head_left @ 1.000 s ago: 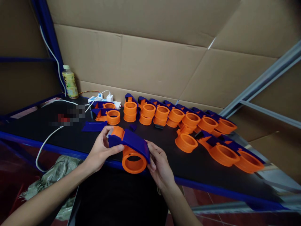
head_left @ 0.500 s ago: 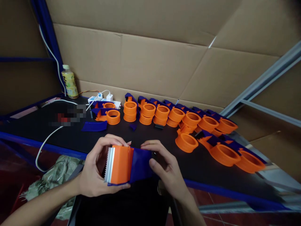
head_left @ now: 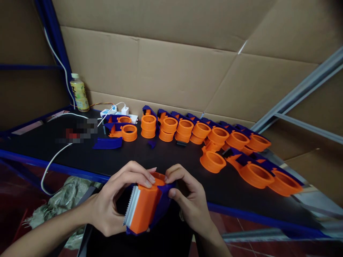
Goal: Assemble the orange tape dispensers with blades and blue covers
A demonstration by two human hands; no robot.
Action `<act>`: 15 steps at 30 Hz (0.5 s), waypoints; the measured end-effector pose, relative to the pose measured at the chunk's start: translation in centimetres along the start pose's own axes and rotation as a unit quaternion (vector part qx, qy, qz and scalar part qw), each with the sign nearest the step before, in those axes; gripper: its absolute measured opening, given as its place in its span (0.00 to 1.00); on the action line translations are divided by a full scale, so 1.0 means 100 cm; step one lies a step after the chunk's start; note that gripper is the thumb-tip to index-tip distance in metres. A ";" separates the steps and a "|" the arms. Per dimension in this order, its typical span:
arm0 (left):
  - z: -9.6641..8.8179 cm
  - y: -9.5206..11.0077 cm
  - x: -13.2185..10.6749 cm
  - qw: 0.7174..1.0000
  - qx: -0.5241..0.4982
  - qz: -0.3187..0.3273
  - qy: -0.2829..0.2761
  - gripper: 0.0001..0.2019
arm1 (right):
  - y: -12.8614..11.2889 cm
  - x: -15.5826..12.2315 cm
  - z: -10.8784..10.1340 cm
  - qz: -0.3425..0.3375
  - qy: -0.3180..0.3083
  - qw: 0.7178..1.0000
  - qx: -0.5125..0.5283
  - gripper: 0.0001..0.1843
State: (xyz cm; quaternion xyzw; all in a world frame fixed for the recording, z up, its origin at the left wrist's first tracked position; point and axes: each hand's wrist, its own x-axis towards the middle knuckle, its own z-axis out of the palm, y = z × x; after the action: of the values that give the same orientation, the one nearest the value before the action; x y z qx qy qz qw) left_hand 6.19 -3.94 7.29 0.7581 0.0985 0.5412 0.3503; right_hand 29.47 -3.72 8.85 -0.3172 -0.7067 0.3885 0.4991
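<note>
An orange and blue tape dispenser [head_left: 146, 208] with a toothed metal blade at its left end is held between both hands, in front of the table's near edge. My left hand [head_left: 115, 203] wraps around its left side, fingers curled over the top. My right hand [head_left: 189, 200] grips the blue end, fingers bent over it.
On the black table [head_left: 166, 157] with a blue rim stand several orange and blue dispensers [head_left: 218, 137] in rows. A loose blue part [head_left: 107, 143] lies at the left, with a power strip [head_left: 119, 113], white cable [head_left: 53, 160] and a bottle [head_left: 79, 93]. Cardboard walls stand behind.
The dispenser was turned from ring-side-up to blade end facing me, then lowered toward me below the table edge. Both hands kept hold and shifted their fingers on top.
</note>
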 end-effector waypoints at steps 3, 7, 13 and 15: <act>-0.004 0.003 0.000 1.000 0.019 0.009 -0.012 0.37 | -0.002 -0.002 0.001 -0.002 -0.011 1.000 0.005 0.11; -0.007 0.007 0.000 0.999 0.042 0.015 -0.026 0.34 | -0.004 -0.006 0.002 -0.006 -0.023 1.000 0.014 0.11; -0.008 0.008 -0.002 0.999 0.041 0.013 -0.030 0.34 | -0.007 -0.009 0.002 -0.002 -0.032 0.999 0.008 0.12; -0.007 0.008 -0.002 0.999 0.042 0.020 -0.027 0.34 | -0.008 -0.008 0.002 0.001 -0.036 0.999 0.009 0.12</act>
State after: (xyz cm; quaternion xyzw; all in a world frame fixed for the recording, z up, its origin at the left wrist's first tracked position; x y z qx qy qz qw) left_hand 5.30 -4.33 7.78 0.7881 0.0969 0.5229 0.3099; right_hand 29.48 -4.83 9.08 -0.2993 -0.7200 0.4067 0.4761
